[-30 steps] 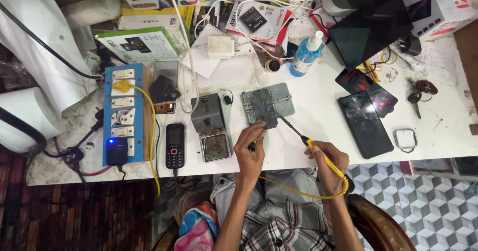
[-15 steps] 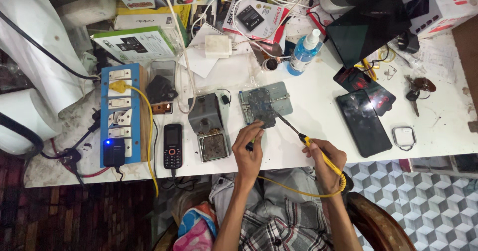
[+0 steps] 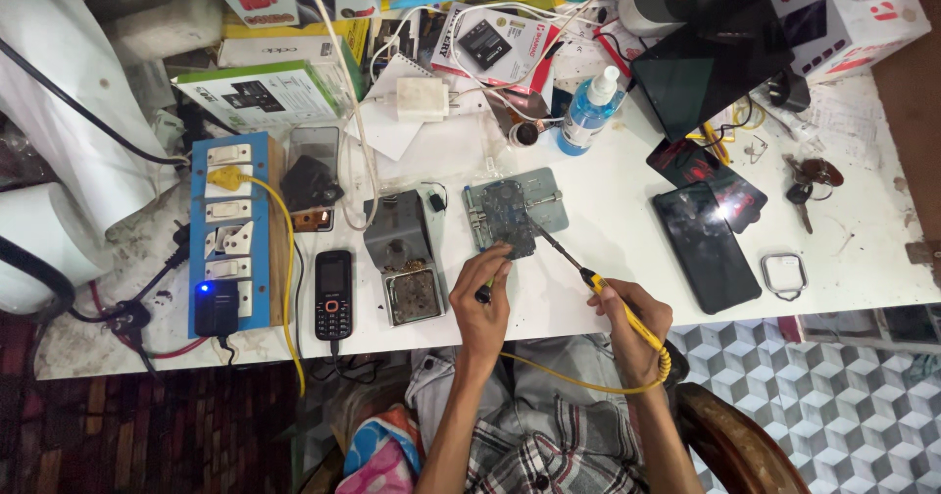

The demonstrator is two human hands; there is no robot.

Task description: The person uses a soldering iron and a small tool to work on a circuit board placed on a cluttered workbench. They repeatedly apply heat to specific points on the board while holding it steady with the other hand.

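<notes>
My right hand (image 3: 633,323) grips a yellow-handled soldering iron (image 3: 588,278) whose tip reaches up-left onto a dark circuit board (image 3: 507,216). The board is clamped in a grey metal holder plate (image 3: 547,198) on the white table (image 3: 608,249). My left hand (image 3: 483,305) holds a thin dark tool, its point at the board's near edge. A yellow cord (image 3: 578,386) loops from the iron under my wrists.
A grey soldering stand with sponge tray (image 3: 404,259) sits left of the board, then a small keypad phone (image 3: 333,294) and a blue switchboard (image 3: 230,229). A dark smartphone (image 3: 707,247), a blue-capped bottle (image 3: 588,114), a tablet (image 3: 720,58), keys (image 3: 809,185) and boxes crowd the back and right.
Both hands stay at the board; the camera view has drifted slightly, and the iron tip remains on the board.
</notes>
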